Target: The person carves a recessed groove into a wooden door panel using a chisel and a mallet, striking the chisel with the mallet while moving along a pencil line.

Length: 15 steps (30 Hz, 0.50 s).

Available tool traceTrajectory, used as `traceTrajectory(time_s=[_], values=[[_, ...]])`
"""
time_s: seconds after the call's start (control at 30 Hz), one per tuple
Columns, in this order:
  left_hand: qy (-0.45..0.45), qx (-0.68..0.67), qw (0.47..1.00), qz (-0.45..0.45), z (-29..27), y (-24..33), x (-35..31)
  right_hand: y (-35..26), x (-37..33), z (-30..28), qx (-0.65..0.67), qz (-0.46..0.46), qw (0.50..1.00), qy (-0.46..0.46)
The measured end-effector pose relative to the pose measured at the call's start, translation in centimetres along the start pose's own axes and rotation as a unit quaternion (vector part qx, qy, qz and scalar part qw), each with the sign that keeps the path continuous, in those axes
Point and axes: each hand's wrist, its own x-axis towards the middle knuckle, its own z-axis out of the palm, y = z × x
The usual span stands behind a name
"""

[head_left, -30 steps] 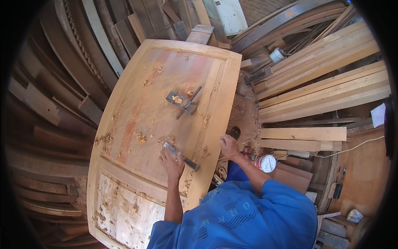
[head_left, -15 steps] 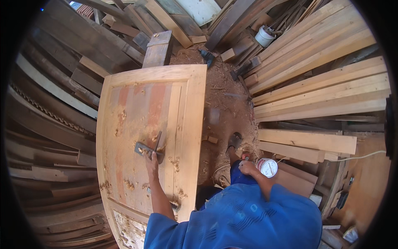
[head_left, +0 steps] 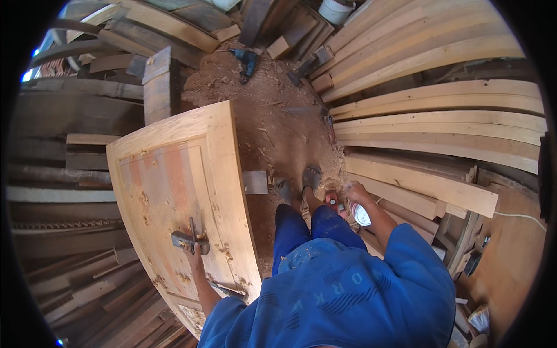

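A wooden hand plane (head_left: 184, 237) with a dark crossbar rests on a framed door panel (head_left: 221, 142) strewn with curled shavings. My left hand (head_left: 195, 255) is closed on the near side of this plane. Beside my left forearm, a dark metal tool (head_left: 228, 289), its kind unclear, lies on the panel's near part. My right hand (head_left: 358, 192) is raised off to the right, apart from the panel, with its fingers curled in. Whether it holds anything small cannot be made out. Below it are a white-topped can (head_left: 360, 215) and a red object (head_left: 332, 200).
Long planks (head_left: 429, 136) are stacked along the right. Dark boards (head_left: 64, 203) fill the left side. A teal power drill (head_left: 246, 62) lies on the sawdust-covered floor (head_left: 255, 124) ahead. A plank support (head_left: 158, 87) juts past the panel's far end. A white bucket (head_left: 335, 10) stands at the back.
My right hand has moved up and away from beside the can. My body and view have turned, so the panel sits lower and further left. My left hand stays on the hand plane.
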Motion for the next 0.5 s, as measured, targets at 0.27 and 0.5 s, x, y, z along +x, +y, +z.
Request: traceTrajectory(time_s=[0.27, 0.5], values=[[-0.013, -0.104, 0.981, -0.162, 1.3, 2.4, 4.6, 11.7, 0.4, 10.8, -0.129, -0.037, 0.989, -0.069], [-0.042, -0.158, 0.968, -0.192, 0.0, 5.3, 4.3, 15.6, 12.5, 13.7, -0.121, 0.081, 0.986, -0.080]])
